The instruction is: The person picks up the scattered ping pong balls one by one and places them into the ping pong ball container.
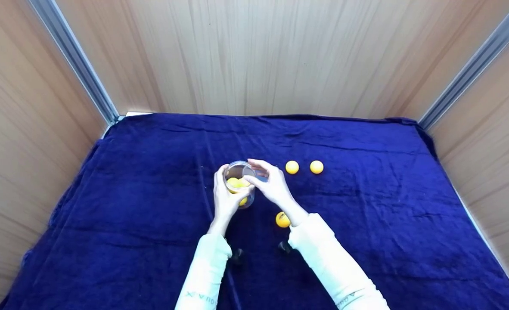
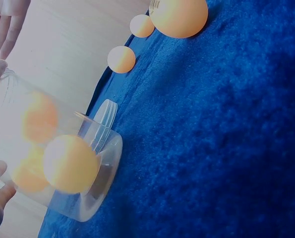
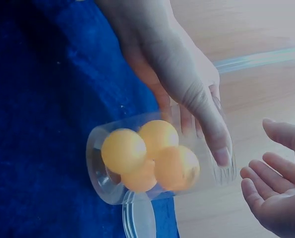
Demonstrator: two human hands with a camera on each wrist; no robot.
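Gripping clear jar [image 3: 205, 174]: left hand [image 1: 226, 199], fingers and thumb curled round wall; at least four orange balls [image 3: 123, 150] inside, jar between both hands over blue cloth [image 1: 151, 193]; lid [image 3: 140, 218] lying just beside jar; right hand [image 1: 274, 185] by jar mouth, fingers released, loosely bent; loose ball [image 1: 282, 219] near right wrist [image 1: 296, 213]; farther right, two more balls [image 1: 292, 167] on cloth, apart from each other

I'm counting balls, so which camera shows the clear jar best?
The right wrist view: it shows the jar side-on, base to rim, with four balls inside. The left wrist view crops its washed-out top; the head view looks down into its mouth, foreshortened.
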